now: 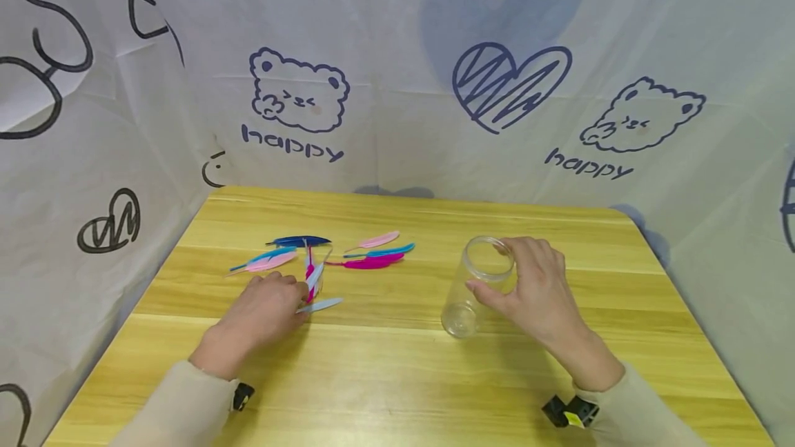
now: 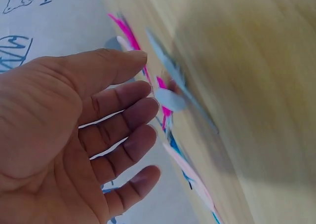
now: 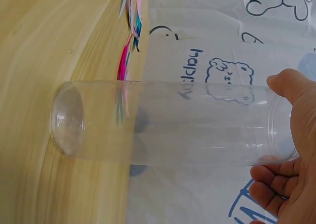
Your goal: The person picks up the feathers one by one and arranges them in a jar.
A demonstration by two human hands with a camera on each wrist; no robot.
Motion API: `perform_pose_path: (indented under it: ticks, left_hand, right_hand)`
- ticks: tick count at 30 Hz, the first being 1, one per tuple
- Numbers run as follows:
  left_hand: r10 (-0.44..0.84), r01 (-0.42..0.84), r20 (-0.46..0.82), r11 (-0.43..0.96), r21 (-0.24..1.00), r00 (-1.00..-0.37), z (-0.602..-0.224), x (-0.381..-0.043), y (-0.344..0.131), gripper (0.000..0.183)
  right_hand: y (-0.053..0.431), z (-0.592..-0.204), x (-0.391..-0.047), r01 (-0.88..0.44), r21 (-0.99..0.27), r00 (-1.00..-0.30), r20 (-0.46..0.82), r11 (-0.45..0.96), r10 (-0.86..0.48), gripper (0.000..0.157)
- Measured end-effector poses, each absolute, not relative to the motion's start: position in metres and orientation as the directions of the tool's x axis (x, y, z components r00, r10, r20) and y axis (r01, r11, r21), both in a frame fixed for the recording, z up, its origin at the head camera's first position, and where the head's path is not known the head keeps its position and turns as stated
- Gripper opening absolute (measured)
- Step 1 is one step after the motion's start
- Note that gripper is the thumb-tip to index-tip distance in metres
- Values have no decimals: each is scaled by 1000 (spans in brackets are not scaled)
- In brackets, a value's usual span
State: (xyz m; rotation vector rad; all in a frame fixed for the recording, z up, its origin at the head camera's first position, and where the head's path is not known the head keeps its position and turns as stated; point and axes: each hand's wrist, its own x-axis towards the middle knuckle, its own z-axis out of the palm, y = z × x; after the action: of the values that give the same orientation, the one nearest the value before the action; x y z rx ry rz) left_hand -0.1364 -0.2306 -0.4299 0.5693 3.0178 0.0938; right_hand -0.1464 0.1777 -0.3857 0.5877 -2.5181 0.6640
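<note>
Over the feathers at the left of the table is my left hand (image 1: 266, 305). In the left wrist view its fingers are loosely bent, the thumb is apart from them, and nothing lies between. Closest to it are a pale blue feather (image 1: 323, 305) and a small pile of white and magenta feathers (image 1: 315, 274). With thumb and fingers at either side of the mouth, my right hand (image 1: 539, 288) holds a clear plastic jar (image 3: 192, 123). The jar stands upright on the wooden table, without a lid.
Behind the pile lie a dark blue feather (image 1: 301, 241), a magenta feather (image 1: 375, 262) and a light pink feather (image 1: 380, 240). Further left, another pink feather (image 1: 273, 262) overlaps a blue one. A white cloth (image 1: 397, 123) with drawings hangs behind the wooden table (image 1: 385, 392).
</note>
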Motion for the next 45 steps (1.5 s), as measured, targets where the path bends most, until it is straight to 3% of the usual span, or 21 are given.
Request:
perform_pose_path:
  ticks: [7,10,14,19,33,36,41,45]
  left_hand:
    - [358,358,-10,933,51,-933,-438,-125,-209,17]
    - [341,338,-32,938,79,-940,-443,-112,-194,36]
    - [310,286,-158,945,159,-938,-450,-100,-175,64]
    - [303,247,-276,943,222,-912,-456,-97,-154,76]
    - [517,479,-247,855,201,-819,-459,-121,-89,68]
    - [540,512,-173,840,180,-824,-452,-129,-95,57]
    - [541,546,85,836,60,-837,-435,-155,-130,27]
    - [542,542,66,840,-27,-838,-426,-174,-151,19]
  right_hand:
    - [177,-389,-144,-505,-356,-802,530,786,-275,65]
    - [177,-389,-143,-510,-351,-798,535,785,-279,66]
    - [178,-389,-143,-513,-349,-793,541,784,-279,66]
    - [179,-389,-142,-512,-348,-793,543,785,-277,66]
    - [180,-392,-140,-499,-369,-804,535,784,-260,64]
    - [178,-393,-140,-504,-371,-803,535,780,-265,64]
    - [177,-393,-141,-520,-347,-784,555,780,-276,64]
    - [178,-393,-142,-523,-337,-779,562,783,-279,66]
